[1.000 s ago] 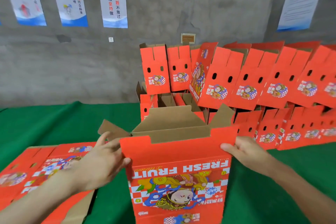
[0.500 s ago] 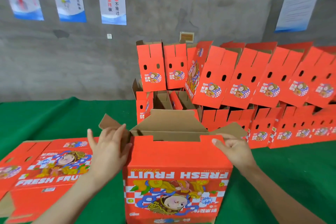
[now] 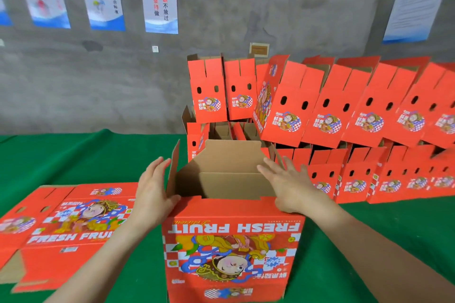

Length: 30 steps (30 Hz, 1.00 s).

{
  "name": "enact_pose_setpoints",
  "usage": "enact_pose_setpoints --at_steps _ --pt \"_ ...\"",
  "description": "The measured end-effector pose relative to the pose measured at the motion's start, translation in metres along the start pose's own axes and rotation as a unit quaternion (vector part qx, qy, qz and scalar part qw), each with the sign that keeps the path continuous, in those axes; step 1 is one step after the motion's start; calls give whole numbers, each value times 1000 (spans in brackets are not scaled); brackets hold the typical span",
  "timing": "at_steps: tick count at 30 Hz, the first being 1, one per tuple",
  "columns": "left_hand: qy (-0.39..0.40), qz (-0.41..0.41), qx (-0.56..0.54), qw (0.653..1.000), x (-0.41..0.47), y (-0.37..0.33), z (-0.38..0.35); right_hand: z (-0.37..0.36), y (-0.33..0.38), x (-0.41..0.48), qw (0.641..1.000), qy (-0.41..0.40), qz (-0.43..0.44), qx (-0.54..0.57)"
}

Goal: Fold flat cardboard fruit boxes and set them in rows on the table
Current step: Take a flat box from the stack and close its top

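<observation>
A red box point(image 3: 231, 241) printed with "FRESH FRUIT" upside down and a cartoon figure is stood on the green desk point(image 3: 73, 155), its top open and brown inner panels exposed. The left hand point(image 3: 152, 194) is laid flat, fingers straight, against the left end flap point(image 3: 173, 170); the right hand point(image 3: 290, 187) is pressed likewise on the right end, nothing being gripped. Half a second earlier both flaps were splayed outward and the front edge was pinched by the right hand; now the left flap is raised upright.

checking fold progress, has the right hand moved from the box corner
Yes. The right hand left the front panel corner, fingers now reaching back and inward past its top edge.
</observation>
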<state>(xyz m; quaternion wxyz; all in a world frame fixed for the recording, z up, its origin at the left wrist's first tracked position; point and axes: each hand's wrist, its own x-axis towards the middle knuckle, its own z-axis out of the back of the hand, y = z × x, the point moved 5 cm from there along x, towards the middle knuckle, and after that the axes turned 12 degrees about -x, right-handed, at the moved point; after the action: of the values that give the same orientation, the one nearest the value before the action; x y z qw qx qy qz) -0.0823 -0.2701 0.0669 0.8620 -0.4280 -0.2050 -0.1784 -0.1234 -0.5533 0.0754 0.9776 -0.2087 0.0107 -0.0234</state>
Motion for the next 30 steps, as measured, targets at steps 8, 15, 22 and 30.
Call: enact_pose_setpoints --at_steps 8,15,22,30 --pt "190 -44 9 981 3 -11 -14 2 8 9 1000 11 13 -6" --pt "245 -26 175 953 46 -6 -40 -4 7 -4 975 -186 85 89" --pt "249 -57 -47 966 47 9 -47 -13 -10 -24 893 -299 110 318" --pt "169 -113 -87 975 41 -2 -40 -21 -27 -1 808 -245 -43 535"
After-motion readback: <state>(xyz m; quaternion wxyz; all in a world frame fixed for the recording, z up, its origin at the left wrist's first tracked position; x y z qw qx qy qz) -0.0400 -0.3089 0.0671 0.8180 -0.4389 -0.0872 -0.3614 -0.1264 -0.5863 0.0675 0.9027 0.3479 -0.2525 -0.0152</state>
